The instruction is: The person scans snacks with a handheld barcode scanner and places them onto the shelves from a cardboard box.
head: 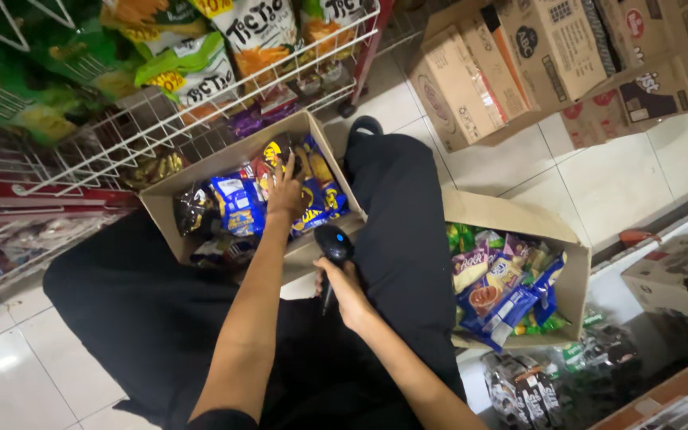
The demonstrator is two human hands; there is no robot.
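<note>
White floor tiles (17, 374) run under black-trousered legs; nearest, the right hand (346, 288) is closed around a black handheld scanner (333, 247); beyond, the left hand (286, 193), fingers spread, presses on snack packets in one cardboard box (161, 209), holding none; a second box (576, 271) sits right; the crammed packets could slide out if tugged.

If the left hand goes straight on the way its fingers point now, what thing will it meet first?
Probably the red and yellow snack packet in the cardboard box. The left hand already lies on the packets, fingers pointing towards the box's far wall; depth is unclear.
</note>
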